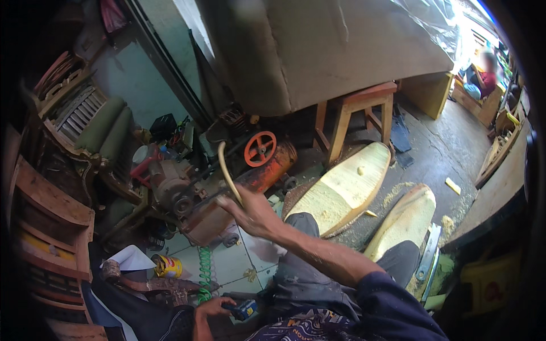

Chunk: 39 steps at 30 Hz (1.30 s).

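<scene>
My right hand (253, 215) reaches across the middle and is closed on a thin, curved strip (227, 168) that looks like pale wood. The strip's upper end arcs upward near an orange handwheel. Low in the view, my left hand (212, 307) grips a blue-and-black power tool (245, 310), which is partly hidden beside my lap. Beyond my knees lies a long, boat-shaped piece of pale carved wood (350, 190) with a small knob on it. A second rounded pale wooden piece (405, 219) rests to its right, partly covered by my knee.
An orange-red compressor tank with a handwheel (261, 149) stands ahead. Behind the carved wood is a wooden stool (364, 108) beneath a large padded panel (352, 51). A yellow can (168, 265) and green coiled hose (205, 273) are at left. A person (486, 77) sits far right.
</scene>
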Motion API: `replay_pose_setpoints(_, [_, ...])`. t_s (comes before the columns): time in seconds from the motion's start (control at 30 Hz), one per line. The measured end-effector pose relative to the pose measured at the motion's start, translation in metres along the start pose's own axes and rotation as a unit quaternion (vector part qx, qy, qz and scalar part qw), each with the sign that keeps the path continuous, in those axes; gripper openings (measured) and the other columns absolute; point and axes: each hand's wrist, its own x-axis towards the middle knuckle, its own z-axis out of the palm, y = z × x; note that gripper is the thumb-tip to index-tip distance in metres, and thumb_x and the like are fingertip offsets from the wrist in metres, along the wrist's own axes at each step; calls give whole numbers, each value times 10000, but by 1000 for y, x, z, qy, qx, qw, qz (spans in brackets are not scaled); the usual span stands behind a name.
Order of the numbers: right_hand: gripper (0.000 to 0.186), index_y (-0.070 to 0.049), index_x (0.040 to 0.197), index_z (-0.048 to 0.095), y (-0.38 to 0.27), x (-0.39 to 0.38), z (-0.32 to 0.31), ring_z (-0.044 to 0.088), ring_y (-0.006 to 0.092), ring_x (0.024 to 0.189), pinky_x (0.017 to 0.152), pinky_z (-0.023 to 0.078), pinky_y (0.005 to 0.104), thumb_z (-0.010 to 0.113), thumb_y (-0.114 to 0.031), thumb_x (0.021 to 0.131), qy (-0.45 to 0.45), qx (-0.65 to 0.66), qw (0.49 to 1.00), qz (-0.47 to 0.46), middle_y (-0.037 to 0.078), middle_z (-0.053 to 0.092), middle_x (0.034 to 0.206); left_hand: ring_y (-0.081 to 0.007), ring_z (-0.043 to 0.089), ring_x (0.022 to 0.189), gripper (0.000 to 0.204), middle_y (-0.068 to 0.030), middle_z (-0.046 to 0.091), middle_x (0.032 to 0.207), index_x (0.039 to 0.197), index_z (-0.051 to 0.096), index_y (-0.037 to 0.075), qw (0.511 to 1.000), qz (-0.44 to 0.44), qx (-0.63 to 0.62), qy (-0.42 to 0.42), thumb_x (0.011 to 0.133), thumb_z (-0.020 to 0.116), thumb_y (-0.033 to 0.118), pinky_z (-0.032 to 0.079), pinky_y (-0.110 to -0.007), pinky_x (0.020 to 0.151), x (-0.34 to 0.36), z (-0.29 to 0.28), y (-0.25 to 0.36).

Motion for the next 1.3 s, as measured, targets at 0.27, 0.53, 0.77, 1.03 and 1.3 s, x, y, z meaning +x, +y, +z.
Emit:
replay_pose_setpoints(0.27, [351,-108,1368,619,1,108,-38,712,413,762,665,553,458,630,-240,1042,153,-206,942,-216,245,707,881,-250,647,1149,715,-84,696,1299,1377,668,214,981,-182,-61,-21,724,927,350,515,-407,998,-5,51,-2])
replay_pose_setpoints(0.53, [314,-49,1296,666,46,70,-78,690,179,804,739,545,348,568,-270,1096,199,-192,960,55,173,725,890,-206,619,1248,576,-63,699,1329,1377,660,97,998,-32,-21,43,852,863,216,469,-353,1087,-42,22,-4])
replay_pose_setpoints(0.77, [381,-38,1353,658,54,54,-70,630,153,749,703,513,339,551,-310,1109,168,-175,967,78,159,710,842,-195,664,1158,565,-96,732,1247,1321,681,24,894,-28,-296,335,800,878,119,506,-356,1022,-69,22,21])
replay_pose_setpoints(1.03, [420,-33,1388,654,35,56,-34,459,69,719,630,408,264,592,-332,1100,105,-81,984,118,-23,528,798,-344,694,1151,592,-181,750,1169,1311,707,65,938,-101,80,322,803,865,326,529,-479,1004,61,104,-33])
replay_pose_setpoints(1.3, [456,-20,1436,626,23,64,-5,565,91,802,723,495,283,635,-296,1074,108,-74,980,153,27,641,843,-404,682,1083,353,-228,698,1116,1204,626,15,654,-40,-124,745,983,702,280,529,-479,926,83,-80,-6])
